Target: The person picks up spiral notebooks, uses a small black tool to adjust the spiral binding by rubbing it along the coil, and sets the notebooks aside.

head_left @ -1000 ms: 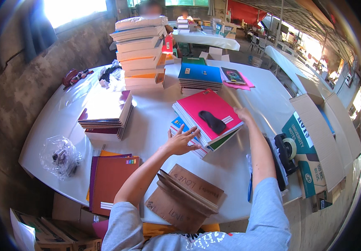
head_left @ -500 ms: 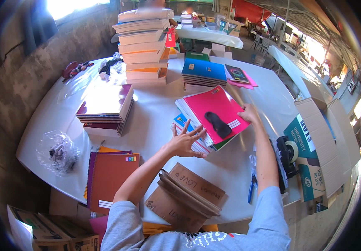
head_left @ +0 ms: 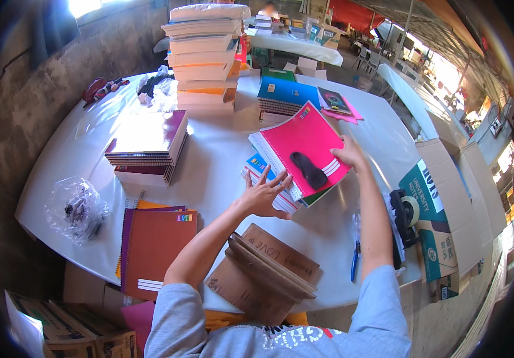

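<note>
Okay, right hand (head_left: 352, 155) is pinching the pink spiral notebook (head_left: 315, 136) by its free edge; left hand (head_left: 263, 197) is sitting wide-fingered near its bound edge, contact unclear. Notebook is lying between them, long axis slanting down-right.

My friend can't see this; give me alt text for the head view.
A person's right hand grips the edge of a pink notebook topped by a black object, while the left hand is open at its spiral side. Around them on a white table are a brown notebook, blue notebooks and a tall book pile.
</note>
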A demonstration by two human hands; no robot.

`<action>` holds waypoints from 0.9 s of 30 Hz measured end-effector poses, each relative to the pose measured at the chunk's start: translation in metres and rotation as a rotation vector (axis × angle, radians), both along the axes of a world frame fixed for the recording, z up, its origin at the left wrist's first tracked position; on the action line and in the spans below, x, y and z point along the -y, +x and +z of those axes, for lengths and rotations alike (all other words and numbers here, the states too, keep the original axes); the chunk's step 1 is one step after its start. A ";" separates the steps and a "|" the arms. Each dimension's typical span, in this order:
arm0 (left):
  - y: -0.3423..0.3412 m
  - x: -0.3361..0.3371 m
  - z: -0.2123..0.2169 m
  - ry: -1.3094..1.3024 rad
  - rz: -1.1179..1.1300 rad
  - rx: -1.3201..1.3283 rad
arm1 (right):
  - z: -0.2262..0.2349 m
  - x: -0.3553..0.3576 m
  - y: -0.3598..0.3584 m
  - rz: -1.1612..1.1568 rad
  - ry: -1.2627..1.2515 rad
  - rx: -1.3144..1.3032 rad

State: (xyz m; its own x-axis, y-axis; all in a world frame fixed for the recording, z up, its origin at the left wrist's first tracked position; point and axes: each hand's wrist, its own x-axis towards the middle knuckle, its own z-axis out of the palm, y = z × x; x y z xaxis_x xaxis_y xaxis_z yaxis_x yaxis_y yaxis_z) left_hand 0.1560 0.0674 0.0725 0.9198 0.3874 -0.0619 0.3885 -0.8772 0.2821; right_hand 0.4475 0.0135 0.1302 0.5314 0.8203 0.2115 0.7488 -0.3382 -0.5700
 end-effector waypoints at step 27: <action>-0.004 0.001 0.002 0.216 -0.049 0.241 | -0.016 0.049 0.046 -0.019 -0.142 -0.898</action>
State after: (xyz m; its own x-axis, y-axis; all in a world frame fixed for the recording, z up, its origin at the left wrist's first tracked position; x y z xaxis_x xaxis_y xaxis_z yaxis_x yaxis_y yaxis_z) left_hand 0.1523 0.0662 0.0747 0.9161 0.3224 0.2383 0.2885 -0.9429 0.1664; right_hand 0.4935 -0.0357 0.1140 0.4615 0.7962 -0.3913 0.0365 -0.4578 -0.8883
